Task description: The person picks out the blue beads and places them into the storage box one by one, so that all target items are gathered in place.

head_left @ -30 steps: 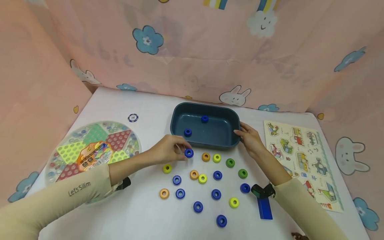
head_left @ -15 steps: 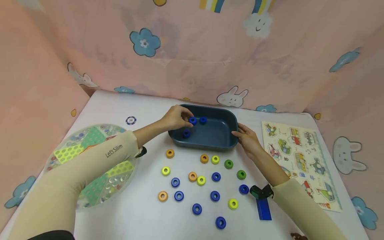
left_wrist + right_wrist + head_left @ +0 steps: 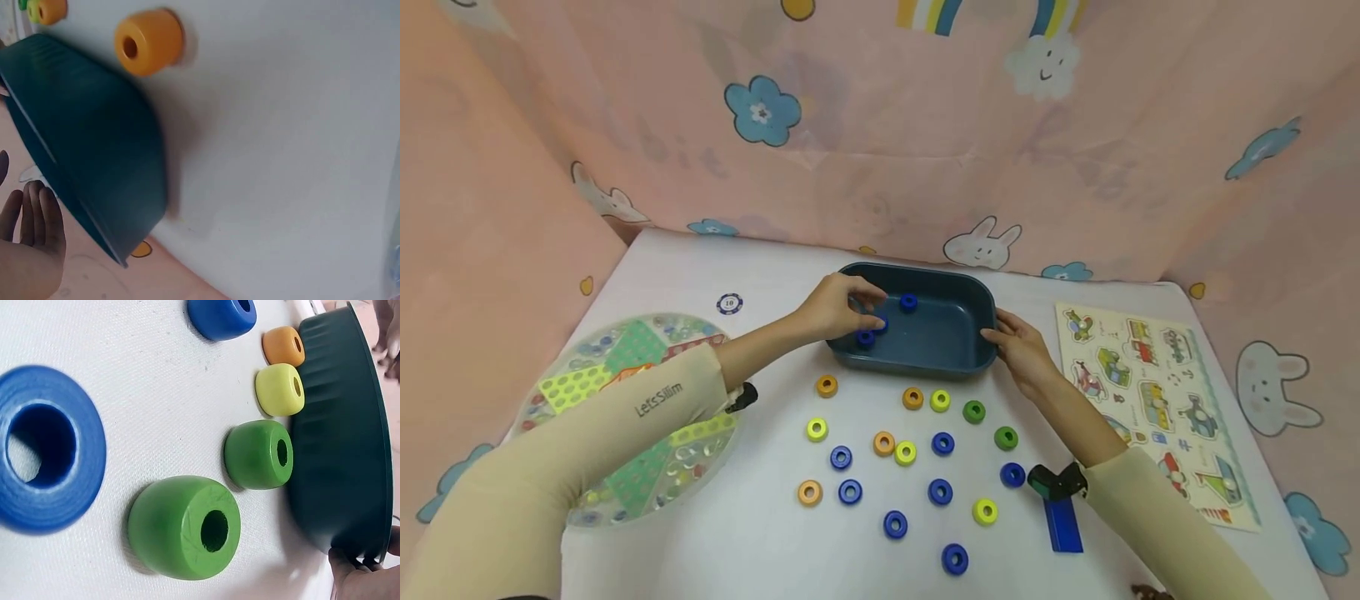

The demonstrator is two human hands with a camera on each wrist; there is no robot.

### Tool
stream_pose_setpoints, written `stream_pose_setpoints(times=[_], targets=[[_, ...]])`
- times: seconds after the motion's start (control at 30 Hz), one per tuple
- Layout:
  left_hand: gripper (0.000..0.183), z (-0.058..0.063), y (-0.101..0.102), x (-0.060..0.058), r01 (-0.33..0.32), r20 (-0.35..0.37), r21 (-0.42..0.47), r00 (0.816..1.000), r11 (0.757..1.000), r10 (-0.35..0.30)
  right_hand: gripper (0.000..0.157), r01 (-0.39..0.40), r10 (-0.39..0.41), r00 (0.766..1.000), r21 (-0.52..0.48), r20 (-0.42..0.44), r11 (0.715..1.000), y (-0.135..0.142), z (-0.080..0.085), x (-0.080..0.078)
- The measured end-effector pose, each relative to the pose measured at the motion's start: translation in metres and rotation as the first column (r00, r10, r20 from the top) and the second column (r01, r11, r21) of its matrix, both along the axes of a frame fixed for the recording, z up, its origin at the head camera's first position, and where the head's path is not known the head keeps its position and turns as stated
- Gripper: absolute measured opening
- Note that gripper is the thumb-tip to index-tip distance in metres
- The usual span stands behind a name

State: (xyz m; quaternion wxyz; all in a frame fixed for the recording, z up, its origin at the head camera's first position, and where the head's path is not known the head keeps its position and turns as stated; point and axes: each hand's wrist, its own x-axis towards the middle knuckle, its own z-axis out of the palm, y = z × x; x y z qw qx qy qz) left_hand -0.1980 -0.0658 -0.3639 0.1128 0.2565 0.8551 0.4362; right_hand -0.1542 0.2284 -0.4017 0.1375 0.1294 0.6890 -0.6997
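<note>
A dark teal plastic tray [image 3: 917, 358] stands at the back of the table, with several blue beads [image 3: 908, 302] inside. My left hand [image 3: 838, 307] hovers over its left part, thumb and fingers spread apart. Just under the thumb lies one blue bead [image 3: 882, 323], partly covered, apparently loose. In the left wrist view, the left hand [image 3: 37, 244] shows straight fingers beside the tray wall [image 3: 106, 131]. My right hand [image 3: 1021, 346] grips the tray's right end, thumb at the rim and fingers outside. The right wrist view shows that hand [image 3: 365, 581] pinching the tray edge.
Loose beads lie in front of the tray: orange [image 3: 809, 492], yellow [image 3: 985, 512], green [image 3: 1006, 437] and blue [image 3: 895, 525]. A round marble game board [image 3: 640, 492] is at left, near a poker chip [image 3: 729, 304]. On the right are a picture puzzle board [image 3: 1157, 417] and a blue block [image 3: 1063, 527].
My left hand has carried a blue bead from the table into the tray and let it go there; its fingers have spread. The right hand keeps its grip on the tray.
</note>
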Motion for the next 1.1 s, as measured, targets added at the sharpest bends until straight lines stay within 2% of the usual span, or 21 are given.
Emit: stream_pose_setpoints(times=[0.17,0.23,0.27,0.4,0.47,0.6,0.77,0.9,1.0,1.1], targets=[[0.024,0.006,-0.012,0.033,0.069,0.018,0.097,0.997,0.993,-0.071,0.058,0.003,-0.003,1.0,-0.006,-0.007,1.0,0.001,-0.001,0.002],[0.023,0.014,-0.017,0.052,0.104,0.04,0.102,0.993,0.989,-0.109,0.058,0.002,-0.003,1.0,-0.008,-0.012,1.0,0.001,-0.001,0.002],[0.023,0.013,-0.021,0.059,0.127,0.055,0.106,0.989,0.986,-0.134,0.058,0.003,-0.004,1.0,-0.007,-0.012,1.0,0.002,0.0,0.003],[0.026,0.0,-0.034,0.082,0.196,0.15,0.075,0.967,0.978,-0.206,0.058,0.008,-0.008,1.0,0.002,-0.012,1.0,0.004,-0.001,0.004],[0.028,-0.019,-0.04,0.089,0.22,0.2,0.075,0.952,0.973,-0.23,0.058,0.009,-0.009,1.0,0.005,-0.01,1.0,0.005,-0.001,0.005],[0.03,-0.037,-0.045,0.107,0.26,0.226,0.045,0.938,0.965,-0.263,0.057,0.01,-0.009,1.0,0.008,-0.006,1.0,0.006,-0.001,0.005],[0.03,-0.048,-0.048,0.117,0.318,0.129,-0.026,0.941,0.948,-0.312,0.057,-0.004,0.004,1.0,-0.009,-0.024,1.0,0.003,-0.001,0.001],[0.029,-0.052,-0.047,0.118,0.361,0.041,-0.061,0.932,0.93,-0.359,0.057,0.004,-0.004,1.0,-0.021,-0.022,1.0,0.001,-0.002,-0.003],[0.028,-0.054,-0.045,0.119,0.368,0.021,-0.074,0.93,0.927,-0.368,0.057,0.015,-0.016,1.0,-0.03,-0.011,0.999,0.001,-0.002,-0.002],[0.026,-0.054,-0.044,0.12,0.355,0.038,-0.073,0.935,0.932,-0.353,0.057,0.015,-0.015,1.0,-0.031,-0.006,0.999,0.001,-0.003,-0.001]])
